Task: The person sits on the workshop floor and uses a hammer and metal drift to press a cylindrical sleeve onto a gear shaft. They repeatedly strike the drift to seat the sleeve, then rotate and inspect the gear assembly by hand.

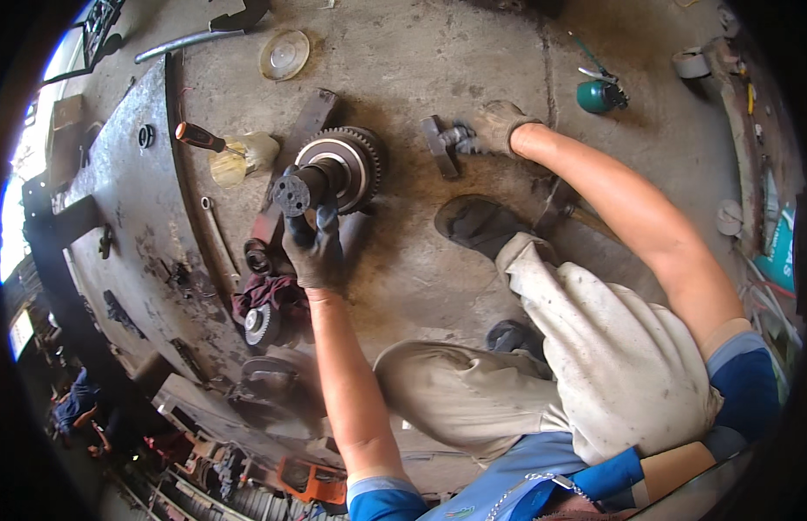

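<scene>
A dark gloved left hand (319,256) of mine has its fingers closed around the lower side of a thick steel gear shaft (292,196). The shaft carries a large toothed gear (371,156) and lies tilted across dark support blocks (315,111). Off to the right, my gloved right hand (497,128) is closed on a hammer (440,148); its blocky head points toward the gear, apart from it. The fingers partly hide its handle. Beside my shoe lies a second hammer (556,207) with a wooden handle.
Left of the shaft are a clear tub (230,169), a screwdriver (199,137), a wrench (216,234), a dark red rag (286,295) and a small gear (259,324). A large metal plate (143,208) stretches along the left. A green canister (597,97) stands far right.
</scene>
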Tool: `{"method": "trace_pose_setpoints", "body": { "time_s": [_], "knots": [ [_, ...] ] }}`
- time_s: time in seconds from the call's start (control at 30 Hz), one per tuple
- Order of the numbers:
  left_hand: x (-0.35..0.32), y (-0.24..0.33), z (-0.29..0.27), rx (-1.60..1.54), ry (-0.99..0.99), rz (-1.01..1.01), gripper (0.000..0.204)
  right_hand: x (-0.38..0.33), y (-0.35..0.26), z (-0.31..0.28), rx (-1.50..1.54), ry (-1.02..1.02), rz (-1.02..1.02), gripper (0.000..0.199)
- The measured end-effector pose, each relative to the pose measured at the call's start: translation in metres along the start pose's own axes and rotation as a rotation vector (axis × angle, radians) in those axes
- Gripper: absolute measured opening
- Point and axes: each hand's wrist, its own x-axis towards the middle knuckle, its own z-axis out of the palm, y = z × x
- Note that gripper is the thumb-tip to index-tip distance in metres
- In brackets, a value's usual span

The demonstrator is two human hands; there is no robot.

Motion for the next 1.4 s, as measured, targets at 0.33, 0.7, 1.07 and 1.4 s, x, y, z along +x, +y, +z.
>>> {"method": "trace_pose_setpoints", "body": {
  "time_s": [0.33,0.7,1.07,1.4],
  "knots": [
    [-0.014,-0.012,0.014,-0.006,0.054,-0.062,0.069,-0.052,0.014,0.046,-0.022,0.472,-0.076,0.058],
    [0.010,0.017,0.044,-0.076,0.379,-0.093,0.080,-0.176,0.089,0.150,0.133,0.483,0.367,0.102],
    [0.021,-0.005,0.028,-0.226,0.203,-0.062,0.057,-0.179,0.125,0.150,0.594,0.136,0.347,0.084],
    [0.009,-0.031,0.023,0.001,0.175,-0.030,0.077,-0.186,0.102,0.155,0.118,0.114,0.352,0.056]
  ]
}}
